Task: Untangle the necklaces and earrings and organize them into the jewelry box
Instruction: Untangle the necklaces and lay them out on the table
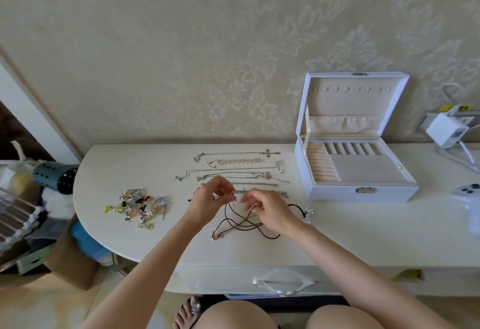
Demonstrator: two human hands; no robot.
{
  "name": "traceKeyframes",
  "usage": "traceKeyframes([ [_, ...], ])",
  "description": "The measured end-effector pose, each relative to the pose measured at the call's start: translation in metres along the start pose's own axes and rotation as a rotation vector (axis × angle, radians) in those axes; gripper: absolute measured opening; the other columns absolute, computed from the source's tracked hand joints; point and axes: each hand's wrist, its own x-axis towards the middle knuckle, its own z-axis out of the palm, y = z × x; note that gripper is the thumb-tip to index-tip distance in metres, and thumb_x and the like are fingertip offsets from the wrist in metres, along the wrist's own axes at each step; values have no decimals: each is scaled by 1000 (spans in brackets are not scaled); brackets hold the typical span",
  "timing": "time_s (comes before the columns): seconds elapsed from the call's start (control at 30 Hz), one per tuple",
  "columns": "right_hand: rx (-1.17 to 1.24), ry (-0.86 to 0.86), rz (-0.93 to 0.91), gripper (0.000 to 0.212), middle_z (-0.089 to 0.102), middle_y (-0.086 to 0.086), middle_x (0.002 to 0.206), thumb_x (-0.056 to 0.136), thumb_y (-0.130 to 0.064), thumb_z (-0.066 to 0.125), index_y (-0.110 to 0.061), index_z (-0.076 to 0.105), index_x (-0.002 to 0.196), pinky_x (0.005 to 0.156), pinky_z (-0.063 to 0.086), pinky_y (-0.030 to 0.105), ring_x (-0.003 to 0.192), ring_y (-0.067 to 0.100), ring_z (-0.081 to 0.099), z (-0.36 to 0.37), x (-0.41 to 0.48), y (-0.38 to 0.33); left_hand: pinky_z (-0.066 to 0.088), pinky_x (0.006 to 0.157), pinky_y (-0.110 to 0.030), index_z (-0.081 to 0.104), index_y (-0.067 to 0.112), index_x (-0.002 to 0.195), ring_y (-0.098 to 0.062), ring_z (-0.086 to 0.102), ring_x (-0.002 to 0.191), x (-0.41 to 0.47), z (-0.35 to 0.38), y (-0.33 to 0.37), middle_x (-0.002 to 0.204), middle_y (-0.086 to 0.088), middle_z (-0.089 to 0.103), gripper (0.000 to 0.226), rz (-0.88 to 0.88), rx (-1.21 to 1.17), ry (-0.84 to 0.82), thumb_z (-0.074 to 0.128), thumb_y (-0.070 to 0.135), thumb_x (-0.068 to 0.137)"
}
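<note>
- Closest to me are two bare knees [241, 315] and a sandalled foot [185, 311], below the edge of the rounded cream bench [363, 232].
- From my remote seat I see both forearms reaching to mid-bench, with the hands near each other.
- On the left hand [207, 202] the fingers are curled. Thumb and fingertips pinch the end of a thin silver chain necklace [237, 192], which runs off to the right along the bench.
- On the right hand [271, 213] the fingers bend down over a tangle of black cord necklaces [240, 223]. I cannot tell whether it has hold of a cord.
- Behind the hands I count several silver and gold straightened necklaces [233, 170], lying in a row.
- I see a heap of small mixed earrings [140, 208] left of the hands, apart from the cords.
- At the right rear the white jewelry box [337, 195] stands open, its lid upright against the wall, apart from the tangle.
</note>
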Motion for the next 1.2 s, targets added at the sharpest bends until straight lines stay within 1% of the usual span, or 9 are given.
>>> traceKeyframes([
  [0.1,-149,-58,-37,37,60,-4,99,80,6,56,-22,68,101,77,44,24,78,6,50,3,2,2,43,64,-13,62,22,81,-1,51,60,-2,-5,2,74,5,63,21,5,10,-35,70,3,79],
  [0.2,-228,-77,-44,17,53,-7,96,79,-10,69,-22,68,90,77,42,26,80,7,48,4,4,5,40,62,-8,64,19,78,1,52,62,-4,-7,0,71,9,64,16,7,75,-37,69,5,79],
  [0.37,-345,-86,-94,8,53,-4,98,87,-21,62,-14,62,90,78,37,28,94,14,48,6,4,7,43,65,-15,56,22,72,-1,56,60,-3,-7,-15,67,9,65,18,-59,225,-15,69,12,81],
  [0.47,-183,-14,-58,5,54,-6,88,89,-16,59,-14,56,86,74,36,27,87,16,50,5,1,10,48,69,-26,52,23,71,-9,62,62,-6,-5,-23,64,7,64,20,-126,322,-44,67,14,82],
  [0.6,295,80,67,19,62,-5,75,90,-3,52,-17,46,79,71,43,31,75,20,57,-2,-4,8,49,70,-31,51,22,74,-17,59,66,-9,-3,-28,61,10,59,19,-166,403,-40,67,18,83],
  [0.73,519,237,81,24,63,10,71,93,3,43,-16,41,79,54,39,14,53,5,48,-5,-6,2,43,65,-28,52,20,80,-18,53,74,-8,-2,-28,64,12,53,13,-191,468,-31,64,20,83],
  [0.9,607,421,114,21,57,15,67,94,1,43,-14,42,80,50,38,14,49,1,48,-7,-6,1,34,61,-25,51,23,84,-15,51,79,-11,-5,-23,74,11,52,6,-230,595,-69,56,20,83],
  [1.1,570,376,168,16,56,4,58,88,1,53,-11,49,78,59,38,24,51,5,47,-8,-7,4,33,67,-24,51,27,82,-14,52,85,-18,-18,-16,87,9,56,8,-286,799,-189,58,29,82],
  [1.2,598,340,152,10,55,6,58,87,1,56,-4,51,80,57,36,16,47,1,45,-11,-8,0,33,74,-24,54,27,88,-15,54,93,-18,-21,-6,97,7,56,19,-311,951,-309,66,37,77],
])
